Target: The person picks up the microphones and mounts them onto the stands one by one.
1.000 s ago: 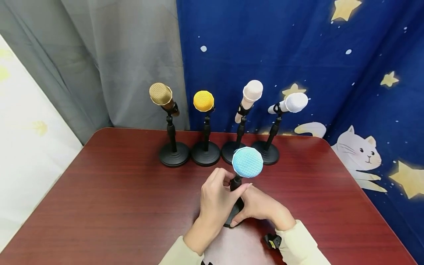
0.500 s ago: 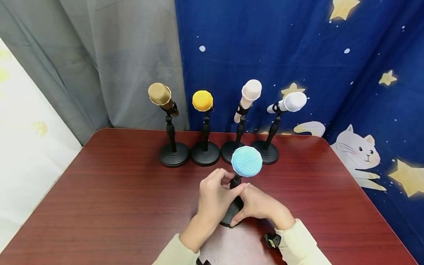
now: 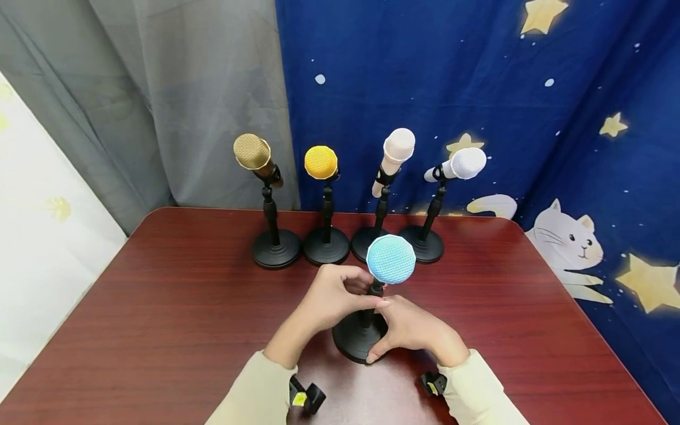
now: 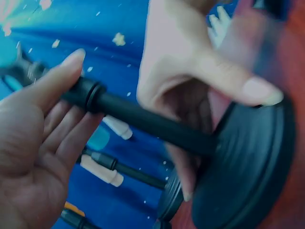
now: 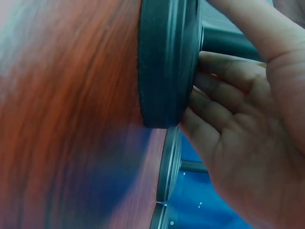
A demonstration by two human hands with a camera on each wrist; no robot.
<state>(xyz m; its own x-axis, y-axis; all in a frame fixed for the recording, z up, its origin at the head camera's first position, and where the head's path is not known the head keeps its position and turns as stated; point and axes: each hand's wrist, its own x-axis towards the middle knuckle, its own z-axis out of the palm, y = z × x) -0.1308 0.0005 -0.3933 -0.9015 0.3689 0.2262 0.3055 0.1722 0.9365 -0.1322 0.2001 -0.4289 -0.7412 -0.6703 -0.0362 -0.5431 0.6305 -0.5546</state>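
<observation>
A microphone with a light blue mesh head [image 3: 391, 260] sits atop a black desk microphone stand, its round base [image 3: 355, 339] on the table close in front of me. My left hand [image 3: 332, 298] comes from the left and holds the upper pole; in the left wrist view its thumb lies on the collar [image 4: 90, 95], with the fingers on the far side. Lower down, my right hand [image 3: 417, 324] grips the base, thumb on its near edge and fingers round behind the pole. The right wrist view shows those fingers [image 5: 214, 102] along the base's upper side. The microphone's handle is hidden behind its head.
Along the table's [image 3: 159, 330] back edge stand more microphones on black stands: gold [image 3: 252, 151], yellow [image 3: 321, 162], pale pink [image 3: 399, 146] and white [image 3: 468, 163]. Behind them hang a grey curtain [image 3: 212, 106] and a blue star-patterned one [image 3: 361, 71].
My left wrist and forearm have swung to the left, so the hand lies flatter and more of the round base shows. My right hand has kept its grip on the base.
</observation>
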